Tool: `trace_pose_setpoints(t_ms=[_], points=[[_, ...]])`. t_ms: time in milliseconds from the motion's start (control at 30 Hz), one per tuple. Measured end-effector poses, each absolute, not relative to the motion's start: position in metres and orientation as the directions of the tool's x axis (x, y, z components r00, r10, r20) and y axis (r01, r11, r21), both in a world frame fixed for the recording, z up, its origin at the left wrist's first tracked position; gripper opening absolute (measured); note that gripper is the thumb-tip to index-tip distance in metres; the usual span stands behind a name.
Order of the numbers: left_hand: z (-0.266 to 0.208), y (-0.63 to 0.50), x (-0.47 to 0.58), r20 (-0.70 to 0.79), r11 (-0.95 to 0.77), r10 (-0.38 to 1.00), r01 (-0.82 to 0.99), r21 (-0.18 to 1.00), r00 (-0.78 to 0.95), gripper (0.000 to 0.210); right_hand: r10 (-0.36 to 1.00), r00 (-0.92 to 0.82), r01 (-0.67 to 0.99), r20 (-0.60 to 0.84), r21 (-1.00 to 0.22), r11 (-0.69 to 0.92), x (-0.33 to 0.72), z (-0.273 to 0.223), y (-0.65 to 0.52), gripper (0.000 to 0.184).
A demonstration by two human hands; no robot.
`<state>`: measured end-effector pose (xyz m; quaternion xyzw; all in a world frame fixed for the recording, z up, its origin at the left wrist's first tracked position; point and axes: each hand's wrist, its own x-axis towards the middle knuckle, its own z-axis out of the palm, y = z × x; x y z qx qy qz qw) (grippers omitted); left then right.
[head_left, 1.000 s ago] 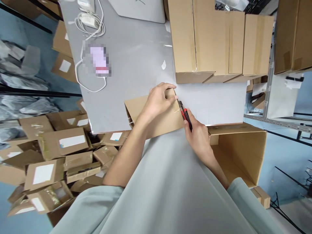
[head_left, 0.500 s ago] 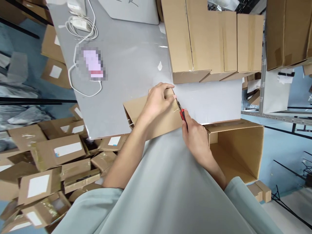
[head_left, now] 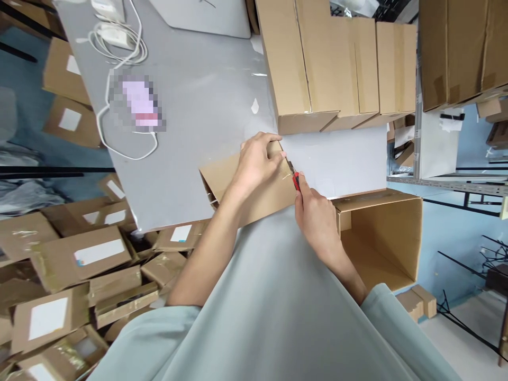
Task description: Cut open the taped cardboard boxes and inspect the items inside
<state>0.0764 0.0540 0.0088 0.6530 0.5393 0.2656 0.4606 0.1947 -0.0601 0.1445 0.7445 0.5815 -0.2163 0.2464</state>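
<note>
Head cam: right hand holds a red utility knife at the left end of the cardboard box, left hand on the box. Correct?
Wrong end: the head view shows the red utility knife in the right hand at the right end of the cardboard box, left hand on the box.

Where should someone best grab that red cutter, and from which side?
Probably take the red cutter by its handle, from the near right, as the right hand does: it slants forward and left, its narrow tip at the edge of the cardboard box, near the left hand.
</note>
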Motion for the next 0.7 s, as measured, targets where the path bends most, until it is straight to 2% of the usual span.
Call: trace_pose_setpoints(t_ms=[433,700], points=[[0.003,0.054,0.08,-0.12,-0.019,0.958,0.477,0.879,0.26,0.038,0.764,0.191,0.98,-0.616,0.164,-0.112,0.18,0.144,-0.041,0.069],[0.012,0.039,0.095,-0.13,-0.013,0.948,0.443,0.896,0.289,0.036,0.725,0.227,0.973,-0.651,0.184,-0.14,0.185,0.158,-0.082,0.074]])
